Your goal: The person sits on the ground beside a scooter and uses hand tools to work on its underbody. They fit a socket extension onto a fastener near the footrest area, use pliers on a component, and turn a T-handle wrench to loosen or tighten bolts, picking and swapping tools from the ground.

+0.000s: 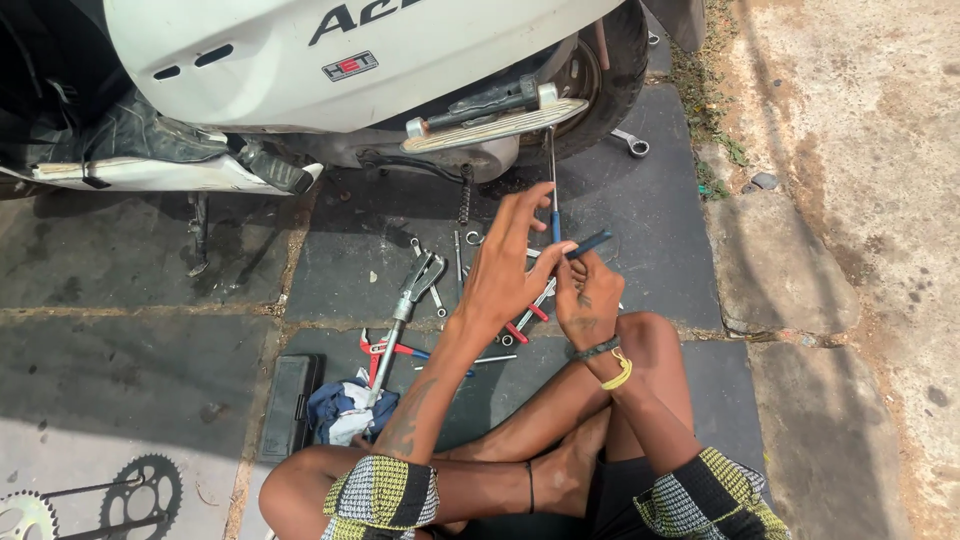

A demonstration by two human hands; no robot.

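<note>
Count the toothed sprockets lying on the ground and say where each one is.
2. One sprocket lies at the bottom left on the pale paving; a second sprocket is cut off by the bottom-left corner. Others may lie out of view.

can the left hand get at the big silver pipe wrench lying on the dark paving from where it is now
Probably yes: the large silver pipe wrench lies uncovered on the dark stone paving, just left of the left hand. That hand, though, pinches a blue-handled tool with the right hand.
</note>
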